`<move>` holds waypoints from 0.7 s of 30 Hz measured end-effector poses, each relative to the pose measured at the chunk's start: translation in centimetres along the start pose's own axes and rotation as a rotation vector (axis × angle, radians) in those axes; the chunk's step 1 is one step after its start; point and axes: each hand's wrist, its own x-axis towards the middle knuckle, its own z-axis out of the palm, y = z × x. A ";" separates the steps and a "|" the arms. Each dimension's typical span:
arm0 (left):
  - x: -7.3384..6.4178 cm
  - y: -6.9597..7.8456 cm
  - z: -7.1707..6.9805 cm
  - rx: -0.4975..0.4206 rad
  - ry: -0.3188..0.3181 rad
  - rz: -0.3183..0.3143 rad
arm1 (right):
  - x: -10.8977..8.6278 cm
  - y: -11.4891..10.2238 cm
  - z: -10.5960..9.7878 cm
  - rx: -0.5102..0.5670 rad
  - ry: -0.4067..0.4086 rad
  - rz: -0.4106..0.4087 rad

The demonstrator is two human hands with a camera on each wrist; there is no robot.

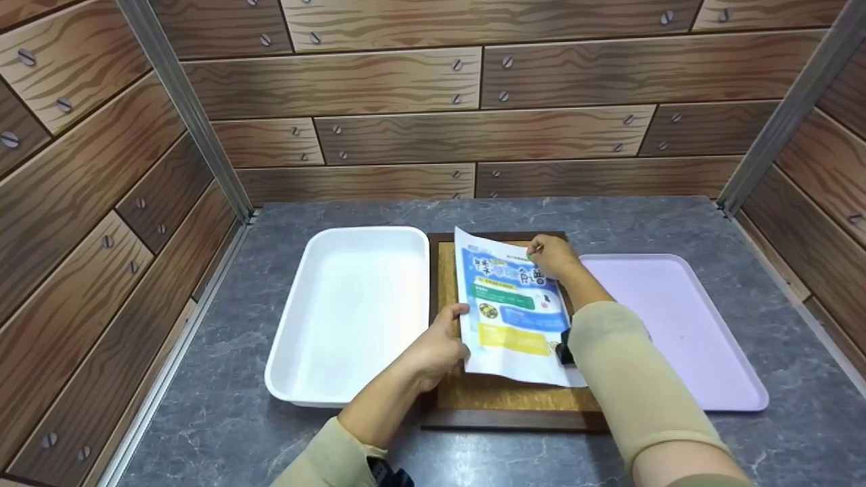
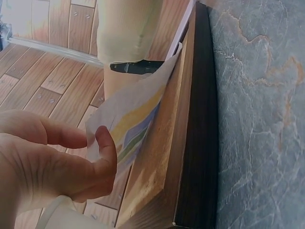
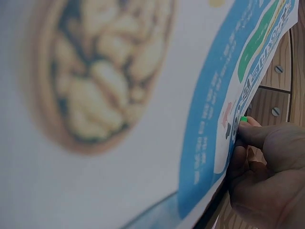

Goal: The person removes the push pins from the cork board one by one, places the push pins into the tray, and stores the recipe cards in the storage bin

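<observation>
A printed paper poster (image 1: 504,297) in blue, green and yellow lies tilted over a cork board (image 1: 514,399) with a dark wooden frame (image 1: 514,421). My left hand (image 1: 436,348) pinches the poster's left edge, thumb on the printed face; that edge is lifted off the cork in the left wrist view. Up at the poster's top right corner, my right hand (image 1: 556,257) pinches a small green push pin (image 3: 244,119), most of it hidden by the fingers. The right wrist view looks closely along the poster's printed face, past a food picture (image 3: 109,76).
To the left of the board stands a deep white tray (image 1: 287,338), close against the frame. A flat lilac tray (image 1: 690,338) lies to the right, partly behind the right sleeve (image 1: 643,379). Wood-patterned walls (image 1: 406,81) enclose the grey marbled table (image 1: 203,406) on three sides.
</observation>
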 end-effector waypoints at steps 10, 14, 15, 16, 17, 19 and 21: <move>-0.2 0.1 -0.1 0.004 -0.003 0.011 | -0.3 0.2 0.0 0.072 0.001 -0.010; -0.3 0.1 -0.1 0.018 0.000 0.012 | -0.3 0.6 -0.1 0.137 -0.017 -0.016; -0.3 0.1 -0.1 0.022 -0.001 0.015 | -0.3 0.7 -0.1 0.144 -0.020 -0.016; -0.3 0.1 0.0 0.023 -0.003 0.019 | -0.3 0.7 -0.1 0.152 -0.022 -0.016; -0.3 0.1 0.0 0.023 -0.004 0.024 | -0.3 0.8 -0.1 0.158 -0.022 -0.013; -0.3 0.1 0.1 0.030 -0.010 0.035 | -0.4 0.8 -0.1 0.167 -0.023 -0.006; -0.3 0.2 0.1 0.039 -0.010 0.043 | -0.6 0.9 -0.1 0.178 -0.021 0.005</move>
